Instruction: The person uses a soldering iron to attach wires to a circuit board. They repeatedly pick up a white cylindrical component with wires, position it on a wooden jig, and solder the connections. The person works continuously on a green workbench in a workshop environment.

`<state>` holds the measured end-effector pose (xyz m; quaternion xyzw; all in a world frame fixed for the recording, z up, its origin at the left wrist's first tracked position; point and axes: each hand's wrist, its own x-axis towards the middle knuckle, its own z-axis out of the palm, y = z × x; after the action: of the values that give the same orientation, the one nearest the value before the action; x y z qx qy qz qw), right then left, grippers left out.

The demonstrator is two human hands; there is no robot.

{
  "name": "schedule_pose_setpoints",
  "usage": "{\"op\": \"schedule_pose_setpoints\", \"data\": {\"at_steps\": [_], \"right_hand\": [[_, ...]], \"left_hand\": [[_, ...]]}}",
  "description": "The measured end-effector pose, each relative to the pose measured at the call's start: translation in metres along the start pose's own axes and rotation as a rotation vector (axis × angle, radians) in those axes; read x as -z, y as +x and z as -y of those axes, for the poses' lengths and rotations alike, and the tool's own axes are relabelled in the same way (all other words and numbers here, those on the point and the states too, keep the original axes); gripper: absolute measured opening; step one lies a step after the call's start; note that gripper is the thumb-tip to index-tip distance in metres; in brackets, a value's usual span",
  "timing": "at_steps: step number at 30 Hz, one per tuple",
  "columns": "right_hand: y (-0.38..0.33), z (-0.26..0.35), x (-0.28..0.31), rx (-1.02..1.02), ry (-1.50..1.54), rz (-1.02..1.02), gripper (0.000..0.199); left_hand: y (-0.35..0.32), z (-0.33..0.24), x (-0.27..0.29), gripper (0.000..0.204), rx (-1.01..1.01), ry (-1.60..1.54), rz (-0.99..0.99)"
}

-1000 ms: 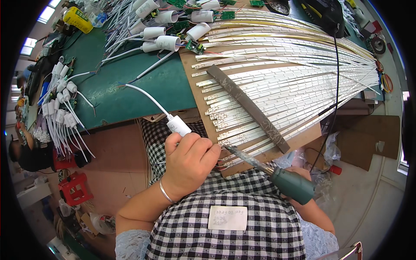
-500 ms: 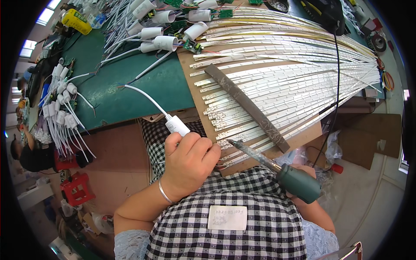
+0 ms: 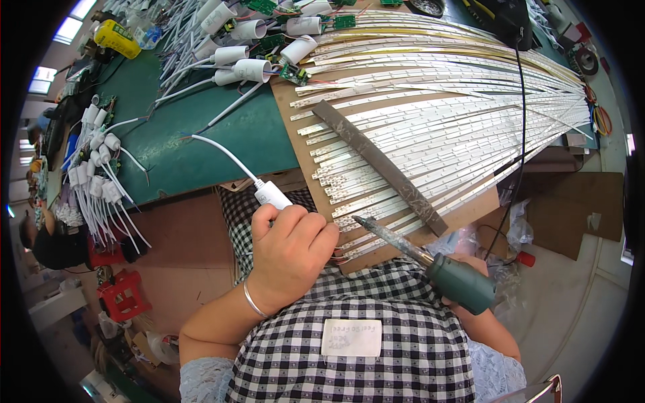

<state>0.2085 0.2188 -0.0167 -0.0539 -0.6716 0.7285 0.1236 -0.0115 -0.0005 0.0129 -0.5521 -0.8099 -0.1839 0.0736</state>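
My left hand (image 3: pixel 290 254) is closed around a white plastic cap (image 3: pixel 271 195) with a white cable rising from it to bare wire ends. Its lower part is hidden by my fingers. Mostly behind the green handle, my right hand (image 3: pixel 476 263) grips a soldering iron (image 3: pixel 462 285). The iron's tip points up and left, over the lower ends of the LED strips (image 3: pixel 430 131). These strips lie fanned out on a brown board (image 3: pixel 302 144), with a dark flat bar (image 3: pixel 379 166) across them. Thin red wires show at the lowest strip ends, beside my left hand.
More white caps (image 3: pixel 252 70) with cables and green circuit boards (image 3: pixel 293 72) lie on the green table (image 3: pixel 222 158). Another bunch of capped cables (image 3: pixel 101 188) hangs at its left edge. A black cord (image 3: pixel 523 114) crosses the strips. A red stool (image 3: pixel 124 295) stands on the floor.
Both hands keep their grips on the cap and the soldering iron. The whole view has shifted very slightly; otherwise hardly anything differs.
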Motion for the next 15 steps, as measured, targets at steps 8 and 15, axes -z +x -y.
{"op": "schedule_pose_setpoints", "data": {"at_steps": [8, 15], "right_hand": [[0.0026, 0.0029, 0.0006, 0.042, -0.148, -0.007, 0.036], [0.0083, 0.0059, -0.0071, 0.037, 0.028, -0.023, 0.039]], "left_hand": [[0.0005, 0.0003, 0.0017, 0.024, 0.012, -0.026, 0.011], [-0.0018, 0.0028, 0.0022, 0.02, -0.009, -0.041, -0.028]]}}
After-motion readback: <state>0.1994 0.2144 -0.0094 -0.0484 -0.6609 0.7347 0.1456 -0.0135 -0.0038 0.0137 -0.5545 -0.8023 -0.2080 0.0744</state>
